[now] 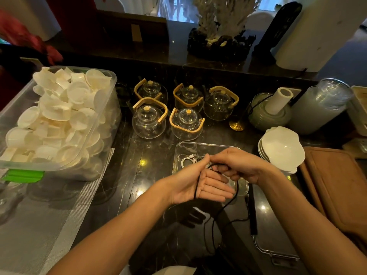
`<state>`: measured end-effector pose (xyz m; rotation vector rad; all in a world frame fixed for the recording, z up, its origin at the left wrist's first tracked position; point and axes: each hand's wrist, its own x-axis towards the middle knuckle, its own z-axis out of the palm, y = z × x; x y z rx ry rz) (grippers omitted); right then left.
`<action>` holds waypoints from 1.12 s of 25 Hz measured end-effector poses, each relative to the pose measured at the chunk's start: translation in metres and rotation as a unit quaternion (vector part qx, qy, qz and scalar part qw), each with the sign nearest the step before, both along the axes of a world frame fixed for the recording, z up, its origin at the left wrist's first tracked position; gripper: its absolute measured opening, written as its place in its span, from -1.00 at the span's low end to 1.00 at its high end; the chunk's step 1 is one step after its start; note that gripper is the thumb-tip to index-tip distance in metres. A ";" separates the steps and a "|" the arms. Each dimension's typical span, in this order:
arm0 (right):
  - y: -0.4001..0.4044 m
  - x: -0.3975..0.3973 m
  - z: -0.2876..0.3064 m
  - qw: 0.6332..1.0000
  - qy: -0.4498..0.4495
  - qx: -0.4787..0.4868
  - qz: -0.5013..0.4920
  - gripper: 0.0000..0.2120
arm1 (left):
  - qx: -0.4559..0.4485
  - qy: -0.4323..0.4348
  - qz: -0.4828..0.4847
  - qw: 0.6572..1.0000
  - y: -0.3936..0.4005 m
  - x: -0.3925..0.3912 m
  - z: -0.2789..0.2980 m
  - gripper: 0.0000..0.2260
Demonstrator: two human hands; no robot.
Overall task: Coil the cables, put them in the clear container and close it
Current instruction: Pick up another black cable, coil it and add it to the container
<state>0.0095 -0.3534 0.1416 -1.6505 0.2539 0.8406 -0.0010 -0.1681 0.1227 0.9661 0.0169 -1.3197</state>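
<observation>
The black cable (236, 193) is being wound round the flat, straight-fingered left hand (198, 185) by the pinching right hand (238, 165), above the clear container (178, 153). Further turns are likely needed.

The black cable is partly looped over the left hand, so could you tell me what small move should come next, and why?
Probably another wrap: the right hand pinches the black cable and should carry it round the flat left hand again. Only a turn or so lies over the palm, and a long slack tail trails down across the counter. The clear container already holds a white cable.
</observation>
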 end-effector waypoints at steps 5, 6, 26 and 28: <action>0.030 -0.018 0.016 0.992 -0.106 0.011 -0.071 -0.75 | 0.068 0.013 0.145 0.987 -0.003 0.015 -0.008 -0.30; 0.040 -0.027 0.017 0.989 -0.108 0.039 -0.090 -0.76 | 0.059 0.017 0.177 0.982 -0.005 0.017 -0.006 -0.35; 0.050 -0.078 -0.023 0.946 -0.103 0.214 -0.220 -0.76 | -0.246 0.094 0.110 0.958 0.004 0.026 0.012 -0.44; 0.051 -0.077 -0.023 0.945 -0.118 0.195 -0.235 -0.86 | -0.210 0.084 0.114 0.967 0.006 0.027 0.010 -0.44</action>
